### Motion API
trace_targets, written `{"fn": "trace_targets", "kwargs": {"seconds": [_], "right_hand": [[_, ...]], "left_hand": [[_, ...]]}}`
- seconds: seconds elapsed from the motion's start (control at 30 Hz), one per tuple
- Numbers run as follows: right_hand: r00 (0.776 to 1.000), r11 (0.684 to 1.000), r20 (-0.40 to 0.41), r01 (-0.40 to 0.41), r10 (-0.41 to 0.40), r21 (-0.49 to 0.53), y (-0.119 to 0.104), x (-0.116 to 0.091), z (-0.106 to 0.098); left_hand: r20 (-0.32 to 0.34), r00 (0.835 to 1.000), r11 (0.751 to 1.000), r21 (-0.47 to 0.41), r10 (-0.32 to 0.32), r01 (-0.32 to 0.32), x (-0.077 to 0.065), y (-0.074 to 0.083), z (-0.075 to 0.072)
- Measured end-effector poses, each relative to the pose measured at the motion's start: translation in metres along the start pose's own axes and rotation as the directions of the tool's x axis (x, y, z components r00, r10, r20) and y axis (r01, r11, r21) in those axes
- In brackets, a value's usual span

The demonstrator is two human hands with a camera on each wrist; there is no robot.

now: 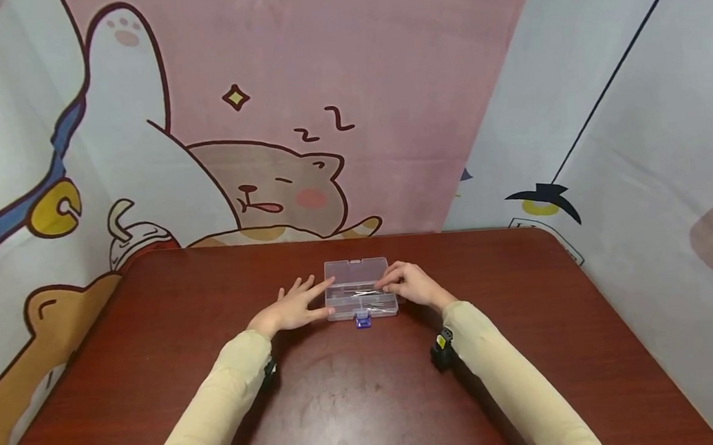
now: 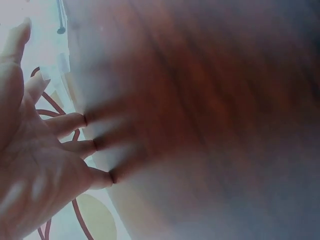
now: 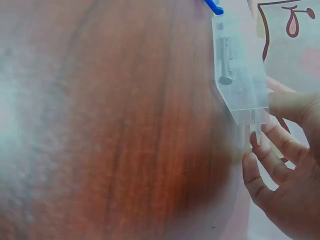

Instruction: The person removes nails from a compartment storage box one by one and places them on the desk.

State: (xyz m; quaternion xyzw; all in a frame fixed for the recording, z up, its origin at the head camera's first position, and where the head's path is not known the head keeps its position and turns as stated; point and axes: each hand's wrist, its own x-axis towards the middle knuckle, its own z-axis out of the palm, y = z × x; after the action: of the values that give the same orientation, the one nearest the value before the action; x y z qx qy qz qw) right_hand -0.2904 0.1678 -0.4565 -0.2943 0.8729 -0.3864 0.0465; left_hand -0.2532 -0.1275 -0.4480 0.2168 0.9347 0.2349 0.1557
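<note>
A clear plastic compartment box (image 1: 361, 305) lies on the table, its lid (image 1: 356, 271) raised at the far side. Inside are several thin metal nails (image 1: 364, 293); one nail (image 3: 226, 65) with a flat head shows through the box's side in the right wrist view. My left hand (image 1: 292, 309) has its fingers spread, with thumb and index at the box's left edge. Over the right end of the compartments, my right hand (image 1: 412, 284) has bent fingers, thumb and index close together near the nails. Whether these fingertips pinch a nail is hidden.
A blue latch (image 1: 363, 320) hangs at the box's front. The brown wooden table (image 1: 344, 402) extends around it, and a cartoon-printed cloth (image 1: 386, 110) rises behind the far edge.
</note>
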Motion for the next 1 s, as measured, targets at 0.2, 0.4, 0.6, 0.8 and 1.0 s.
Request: {"fn": "trace_targets", "kwargs": {"seconds": [0.2, 0.4, 0.6, 0.8, 1.0], "right_hand": [[0.998, 0.998, 0.051, -0.038, 0.04, -0.042, -0.003, 0.006, 0.005], [0.998, 0.994, 0.043, -0.049, 0.053, -0.093, -0.007, 0.011, 0.007], [0.999, 0.989, 0.038, 0.007, -0.001, -0.15, -0.008, 0.014, 0.007], [0.999, 0.986, 0.01, 0.041, -0.04, -0.159, -0.001, 0.014, 0.008], [0.999, 0.989, -0.016, 0.049, -0.052, -0.143, 0.004, 0.011, 0.01]], "left_hand": [[-0.003, 1.0, 0.997, -0.069, 0.018, -0.019, 0.0, -0.007, 0.002], [0.001, 0.999, 0.992, -0.113, 0.053, -0.052, 0.001, -0.012, 0.004], [0.029, 0.999, 0.985, -0.17, 0.037, -0.032, -0.001, -0.014, 0.004], [0.016, 0.999, 0.982, -0.188, 0.03, -0.026, 0.002, -0.013, 0.007], [-0.014, 1.0, 0.986, -0.165, 0.026, -0.028, 0.001, -0.01, 0.009]]}}
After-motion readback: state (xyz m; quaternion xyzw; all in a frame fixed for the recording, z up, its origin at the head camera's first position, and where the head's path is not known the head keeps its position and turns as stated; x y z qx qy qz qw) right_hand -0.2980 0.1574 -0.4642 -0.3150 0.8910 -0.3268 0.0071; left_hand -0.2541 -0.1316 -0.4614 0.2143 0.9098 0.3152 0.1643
